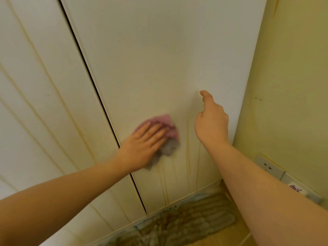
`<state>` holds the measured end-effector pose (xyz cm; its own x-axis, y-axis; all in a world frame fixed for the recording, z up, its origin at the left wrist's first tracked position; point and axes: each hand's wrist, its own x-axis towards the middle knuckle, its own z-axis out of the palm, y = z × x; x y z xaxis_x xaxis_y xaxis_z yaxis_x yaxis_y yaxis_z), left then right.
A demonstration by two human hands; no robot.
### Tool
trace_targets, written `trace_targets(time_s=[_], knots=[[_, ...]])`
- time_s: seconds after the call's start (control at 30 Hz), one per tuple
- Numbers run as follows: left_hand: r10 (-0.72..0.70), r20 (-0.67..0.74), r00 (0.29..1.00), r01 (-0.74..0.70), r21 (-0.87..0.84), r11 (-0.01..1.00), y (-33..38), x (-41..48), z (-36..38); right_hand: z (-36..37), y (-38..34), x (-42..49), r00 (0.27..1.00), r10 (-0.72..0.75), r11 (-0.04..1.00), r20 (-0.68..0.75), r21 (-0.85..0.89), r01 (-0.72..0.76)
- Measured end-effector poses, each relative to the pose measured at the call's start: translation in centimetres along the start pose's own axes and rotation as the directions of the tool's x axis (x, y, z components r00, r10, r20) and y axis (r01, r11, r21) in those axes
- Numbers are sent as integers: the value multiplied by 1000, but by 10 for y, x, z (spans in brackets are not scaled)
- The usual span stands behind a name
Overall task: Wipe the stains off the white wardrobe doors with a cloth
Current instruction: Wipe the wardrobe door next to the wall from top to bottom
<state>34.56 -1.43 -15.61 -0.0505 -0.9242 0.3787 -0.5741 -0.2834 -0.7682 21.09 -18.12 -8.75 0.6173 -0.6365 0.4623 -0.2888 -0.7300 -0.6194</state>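
Most of the view is filled by two white doors, the left door (35,86) and the right door (159,59), which are parted by a dark gap (92,82). A yellow-green wall (292,86) is seen along the right door's right edge, and a rug (186,219) is laid on the floor below the doors. The left hand (143,146) is pressed flat, fingers straight, on a pink and grey cloth (168,128), which is bunched against the lower part of the right door, near its left edge. The right hand (212,123) is held up near the same door with fingers loosely curled and nothing gripped; contact with the door cannot be told. A socket (268,166) is mounted on the wall. Yellowish streaks (189,157) are seen running down below the cloth.
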Motion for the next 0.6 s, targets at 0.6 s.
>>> trace_targets(time_s=[0.6], knots=[[77,-72,994,-75,31,997,-19,-37,0,4,3,4,1000,3,1000,13,-18,-3]])
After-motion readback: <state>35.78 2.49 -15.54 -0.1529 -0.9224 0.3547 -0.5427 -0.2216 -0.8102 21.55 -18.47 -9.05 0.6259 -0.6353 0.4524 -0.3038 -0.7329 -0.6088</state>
